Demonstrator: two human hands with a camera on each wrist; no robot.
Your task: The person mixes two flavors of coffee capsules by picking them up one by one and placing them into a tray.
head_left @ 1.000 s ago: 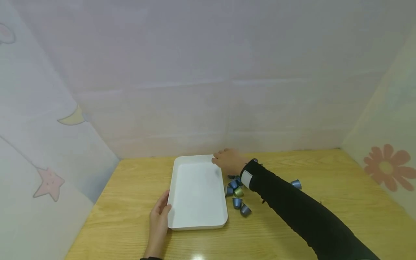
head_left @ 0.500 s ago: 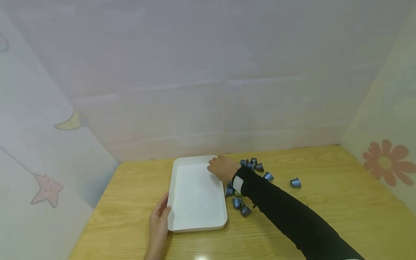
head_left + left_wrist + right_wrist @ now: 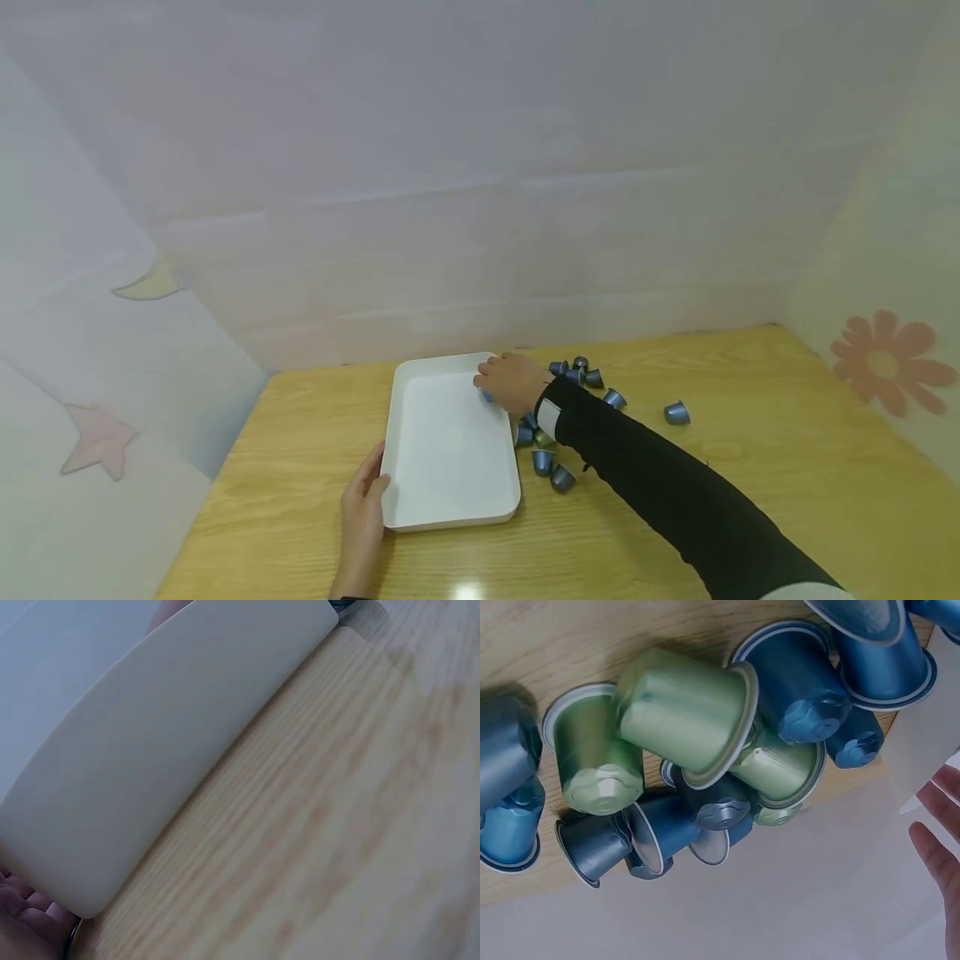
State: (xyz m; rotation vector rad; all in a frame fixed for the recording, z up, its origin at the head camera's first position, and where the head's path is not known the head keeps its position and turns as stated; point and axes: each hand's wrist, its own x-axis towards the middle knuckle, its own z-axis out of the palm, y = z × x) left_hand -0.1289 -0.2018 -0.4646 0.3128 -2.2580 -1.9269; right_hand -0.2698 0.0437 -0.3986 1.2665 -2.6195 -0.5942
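Observation:
My left hand grips the left side of a white rectangular tray, thumb at the rim. In the left wrist view curled fingers show at the end of the tray's wall. Over the tray's far right corner is my right hand. A blue coffee capsule shows just under its fingertips, over or in the tray. In the right wrist view the thumb and fingers of the right hand stand apart, with no capsule visible between them.
Blue, dark and green coffee capsules lie heaped right of the tray, including a blue capsule and a green capsule. Another blue capsule lies apart farther right on the wooden table. A pale wall rises behind.
My right hand has moved left from the tray's right edge to over its far corner, and a blue capsule now shows beneath its fingers. The left hand stays on the tray.

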